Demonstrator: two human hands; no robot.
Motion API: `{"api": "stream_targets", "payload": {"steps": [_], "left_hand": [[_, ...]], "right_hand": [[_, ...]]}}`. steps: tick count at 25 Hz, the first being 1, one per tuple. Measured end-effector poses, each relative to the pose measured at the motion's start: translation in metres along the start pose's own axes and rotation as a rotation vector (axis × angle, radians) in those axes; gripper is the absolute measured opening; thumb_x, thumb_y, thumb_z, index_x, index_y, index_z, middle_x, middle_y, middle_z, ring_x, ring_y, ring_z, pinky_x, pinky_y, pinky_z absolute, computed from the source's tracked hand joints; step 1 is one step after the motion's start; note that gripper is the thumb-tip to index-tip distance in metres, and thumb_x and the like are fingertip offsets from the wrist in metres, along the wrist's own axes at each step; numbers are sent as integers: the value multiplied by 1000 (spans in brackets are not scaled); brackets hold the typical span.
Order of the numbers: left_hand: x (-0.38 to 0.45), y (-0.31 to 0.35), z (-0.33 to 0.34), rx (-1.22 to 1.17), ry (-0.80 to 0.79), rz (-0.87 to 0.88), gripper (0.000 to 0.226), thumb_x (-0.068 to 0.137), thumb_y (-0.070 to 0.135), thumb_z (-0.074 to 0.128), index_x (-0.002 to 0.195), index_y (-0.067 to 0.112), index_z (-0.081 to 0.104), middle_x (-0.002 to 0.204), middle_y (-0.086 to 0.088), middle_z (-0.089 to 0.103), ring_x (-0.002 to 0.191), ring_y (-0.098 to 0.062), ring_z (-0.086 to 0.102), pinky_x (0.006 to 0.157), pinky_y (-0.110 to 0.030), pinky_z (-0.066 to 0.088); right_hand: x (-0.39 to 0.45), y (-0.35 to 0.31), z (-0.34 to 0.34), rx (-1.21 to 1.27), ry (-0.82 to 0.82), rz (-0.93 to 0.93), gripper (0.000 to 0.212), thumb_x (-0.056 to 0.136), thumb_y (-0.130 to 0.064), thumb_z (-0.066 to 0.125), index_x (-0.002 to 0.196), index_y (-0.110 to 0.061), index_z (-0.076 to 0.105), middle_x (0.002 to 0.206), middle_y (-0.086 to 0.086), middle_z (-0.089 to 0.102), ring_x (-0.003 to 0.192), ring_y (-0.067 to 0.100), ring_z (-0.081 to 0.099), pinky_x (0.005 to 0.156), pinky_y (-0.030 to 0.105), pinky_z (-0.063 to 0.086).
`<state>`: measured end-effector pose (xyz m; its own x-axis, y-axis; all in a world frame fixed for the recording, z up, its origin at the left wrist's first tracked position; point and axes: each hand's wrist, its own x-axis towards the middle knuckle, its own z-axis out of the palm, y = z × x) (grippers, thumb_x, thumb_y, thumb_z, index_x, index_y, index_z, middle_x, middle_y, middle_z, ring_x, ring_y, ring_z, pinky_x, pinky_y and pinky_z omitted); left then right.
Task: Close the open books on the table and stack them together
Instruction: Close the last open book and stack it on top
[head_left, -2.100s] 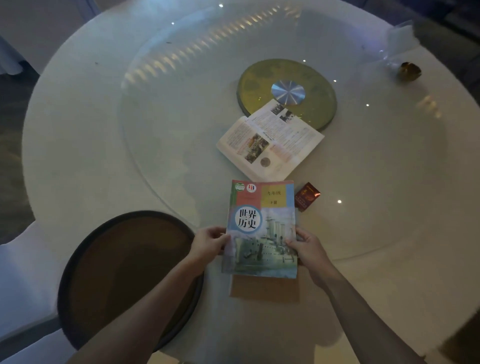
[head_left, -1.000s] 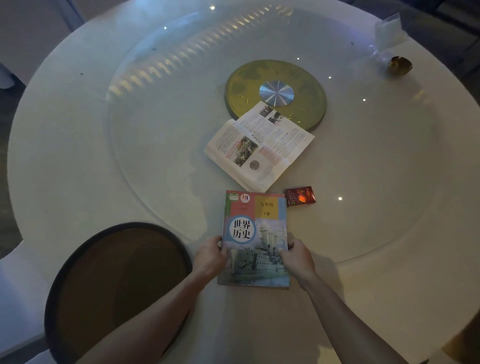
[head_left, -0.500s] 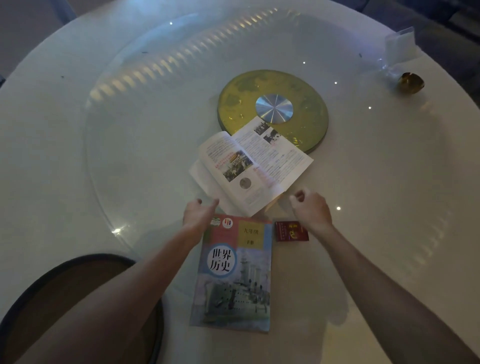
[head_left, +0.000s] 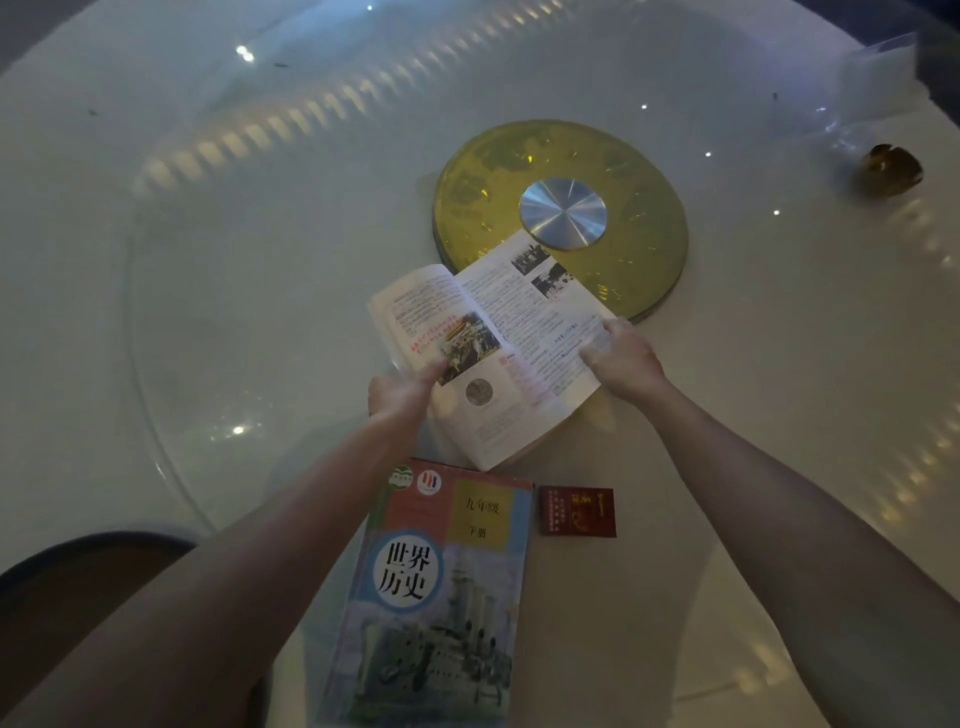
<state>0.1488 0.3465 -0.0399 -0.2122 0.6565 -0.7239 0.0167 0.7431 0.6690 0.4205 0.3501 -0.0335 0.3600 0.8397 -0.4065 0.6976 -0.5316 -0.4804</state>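
The open book (head_left: 498, 343) lies askew on the glass top of the round table (head_left: 208, 260), its far corner overlapping the near edge of the gold disc (head_left: 639, 208) at the table's middle. Both pages face up, printed with text and small photos, and a round coin picture shows on the near page.

The left hand (head_left: 400, 392) is at the book's near-left edge, its fingers (head_left: 434, 370) closed on the left page's edge, thumb on top over the colour photo. The right hand (head_left: 621, 358) rests on the right page near its outer edge, fingers (head_left: 597, 353) curled down and pressing on the paper; whether they pinch the page's edge, I cannot tell.

The closed book (head_left: 441, 587) lies cover up nearer the person than the open book, just beside its near corner, with a ship picture and Chinese title on the cover. Both forearms reach past it on either side. A small red packet (head_left: 576, 512) lies flat just right of the closed book's top corner. A dark round tray (head_left: 78, 582) sits left of the closed book at the table's edge. Far right of the gold disc stands a small brass-coloured object (head_left: 891, 169), near a clear plastic bag (head_left: 878, 88).
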Motion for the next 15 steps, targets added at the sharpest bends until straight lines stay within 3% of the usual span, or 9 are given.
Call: {"api": "stream_targets", "payload": {"steps": [3, 7, 12, 15], "left_hand": [[3, -1, 7, 5, -43, -22, 32, 82, 33, 82, 101, 9, 72, 80, 1, 69, 66, -10, 60, 54, -24, 43], [11, -1, 8, -54, -53, 18, 39, 82, 28, 83, 113, 8, 72, 104, -6, 78, 88, -20, 73, 68, -31, 57], [10, 31, 31, -170, -134, 150, 40, 81, 15, 83, 117, 6, 66, 108, -12, 77, 83, -22, 76, 63, -33, 61], [4, 51, 54, -169, -188, 205, 53, 78, 14, 86, 122, 2, 60, 105, -13, 76, 84, -26, 77, 68, -39, 64]], "right_hand": [[19, 8, 4, -86, -3, 54, 62, 90, -41, 64, 144, -11, 51, 142, 13, 51, 136, 36, 48, 110, 52, 46], [29, 13, 1, -272, 26, 137, 67, 90, -43, 60, 148, -13, 45, 150, 15, 44, 139, 37, 39, 112, 52, 36], [21, 27, 2, -50, 2, 193, 54, 77, -31, 71, 125, -9, 56, 130, 16, 55, 120, 37, 57, 98, 53, 54], [8, 36, 6, 154, 3, 223, 26, 83, -18, 70, 105, -9, 60, 111, 12, 67, 99, 32, 69, 87, 54, 61]]}}
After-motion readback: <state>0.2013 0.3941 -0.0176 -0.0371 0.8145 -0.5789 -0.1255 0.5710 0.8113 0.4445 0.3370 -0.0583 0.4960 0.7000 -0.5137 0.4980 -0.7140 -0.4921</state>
